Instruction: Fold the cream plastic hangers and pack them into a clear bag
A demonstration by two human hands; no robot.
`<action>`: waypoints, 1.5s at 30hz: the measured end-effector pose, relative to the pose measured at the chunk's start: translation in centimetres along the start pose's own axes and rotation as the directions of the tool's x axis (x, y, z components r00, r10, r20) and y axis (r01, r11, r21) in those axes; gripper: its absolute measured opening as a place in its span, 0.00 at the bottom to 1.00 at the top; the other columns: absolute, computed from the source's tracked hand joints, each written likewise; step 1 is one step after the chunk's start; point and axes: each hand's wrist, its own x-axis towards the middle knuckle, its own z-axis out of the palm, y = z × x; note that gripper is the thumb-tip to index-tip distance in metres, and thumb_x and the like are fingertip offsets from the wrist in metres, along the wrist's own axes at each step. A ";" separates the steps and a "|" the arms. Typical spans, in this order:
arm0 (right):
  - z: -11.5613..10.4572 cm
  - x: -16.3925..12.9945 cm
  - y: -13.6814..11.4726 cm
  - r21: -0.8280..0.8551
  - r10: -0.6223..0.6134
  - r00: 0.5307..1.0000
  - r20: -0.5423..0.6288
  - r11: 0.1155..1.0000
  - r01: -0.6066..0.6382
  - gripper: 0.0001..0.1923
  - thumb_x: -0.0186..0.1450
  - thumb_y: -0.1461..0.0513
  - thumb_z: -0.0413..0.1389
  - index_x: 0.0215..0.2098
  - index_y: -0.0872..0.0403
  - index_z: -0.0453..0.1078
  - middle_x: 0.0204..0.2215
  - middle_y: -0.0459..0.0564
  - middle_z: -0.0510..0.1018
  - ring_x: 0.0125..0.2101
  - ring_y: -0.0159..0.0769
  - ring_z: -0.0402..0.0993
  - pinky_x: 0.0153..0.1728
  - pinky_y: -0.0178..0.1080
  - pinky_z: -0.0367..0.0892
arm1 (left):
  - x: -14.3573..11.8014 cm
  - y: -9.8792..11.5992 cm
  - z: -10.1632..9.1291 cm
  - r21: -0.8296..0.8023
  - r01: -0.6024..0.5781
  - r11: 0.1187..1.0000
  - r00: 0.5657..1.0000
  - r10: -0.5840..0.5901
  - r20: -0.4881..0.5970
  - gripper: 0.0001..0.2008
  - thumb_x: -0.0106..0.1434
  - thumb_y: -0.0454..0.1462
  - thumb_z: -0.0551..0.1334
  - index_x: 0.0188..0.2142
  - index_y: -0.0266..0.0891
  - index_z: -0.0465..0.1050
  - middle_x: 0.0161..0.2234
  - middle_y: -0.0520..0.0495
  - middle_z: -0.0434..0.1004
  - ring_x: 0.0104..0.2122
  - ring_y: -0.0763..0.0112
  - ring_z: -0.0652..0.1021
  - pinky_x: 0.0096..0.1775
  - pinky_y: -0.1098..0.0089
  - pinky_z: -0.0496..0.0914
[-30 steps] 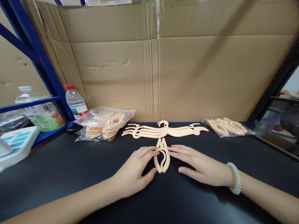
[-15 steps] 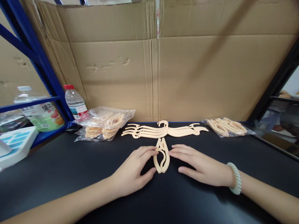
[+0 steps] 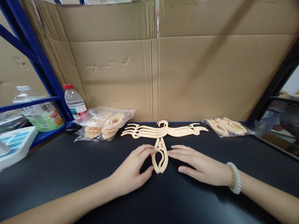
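A cream folding clothes hanger, folded into a narrow loop, lies flat on the black tabletop with its rounded end toward me. Its edge looks thick, and I cannot tell whether another lies beneath. At its left side rests my left hand, fingertips on the upper part of the edge and thumb near the lower part, fingers apart. On the other side, the fingertips of my right hand meet the edge, with its fingers stretched and thumb apart. Just behind lie several unfolded cream hangers, nested together with one hook upward.
Clear plastic bags of folded hangers lie at the back left and back right. A red-capped bottle stands by the blue frame. A cardboard wall closes off the back.
The folded hanger has shifted slightly left, and my left hand has moved left with it. My right hand has followed by a very small amount.
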 end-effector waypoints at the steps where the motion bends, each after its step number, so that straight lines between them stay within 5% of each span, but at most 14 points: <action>1: 0.0 0.0 0.0 0.001 -0.001 1.000 0.001 1.000 0.001 0.25 0.71 0.57 0.46 0.65 0.50 0.53 0.62 0.49 0.61 0.63 0.43 0.49 0.62 0.51 0.50 | 0.0 0.0 0.0 -0.005 0.001 1.000 1.000 -0.001 0.001 0.24 0.58 0.29 0.58 0.54 0.44 0.64 0.55 0.45 0.66 0.55 0.61 0.69 0.57 0.58 0.64; 36: -0.1 0.0 -0.1 0.022 -0.039 0.999 0.022 0.999 0.038 0.24 0.71 0.59 0.45 0.65 0.47 0.53 0.62 0.46 0.60 0.64 0.42 0.48 0.62 0.50 0.51 | 0.1 0.0 -0.3 -0.121 -0.022 0.992 1.000 0.020 -0.018 0.23 0.57 0.24 0.53 0.48 0.45 0.70 0.50 0.46 0.70 0.51 0.64 0.71 0.55 0.60 0.66; 41: -0.3 -0.2 1.8 -0.087 0.035 0.990 -0.138 0.995 -0.047 0.25 0.71 0.57 0.45 0.64 0.52 0.54 0.62 0.52 0.61 0.62 0.43 0.54 0.61 0.52 0.53 | 0.4 -0.2 -0.5 -0.184 0.003 0.983 0.996 -0.019 -0.082 0.19 0.57 0.26 0.54 0.45 0.43 0.71 0.47 0.47 0.72 0.50 0.64 0.72 0.55 0.60 0.66; 45: -1.1 -0.8 5.1 -0.169 0.145 0.938 -0.315 0.964 -0.205 0.24 0.70 0.57 0.44 0.63 0.54 0.55 0.60 0.57 0.63 0.60 0.45 0.58 0.60 0.55 0.55 | 0.6 -0.6 -0.7 -0.273 0.069 0.960 0.987 -0.105 -0.120 0.14 0.58 0.29 0.55 0.41 0.42 0.72 0.46 0.46 0.74 0.48 0.63 0.73 0.53 0.59 0.67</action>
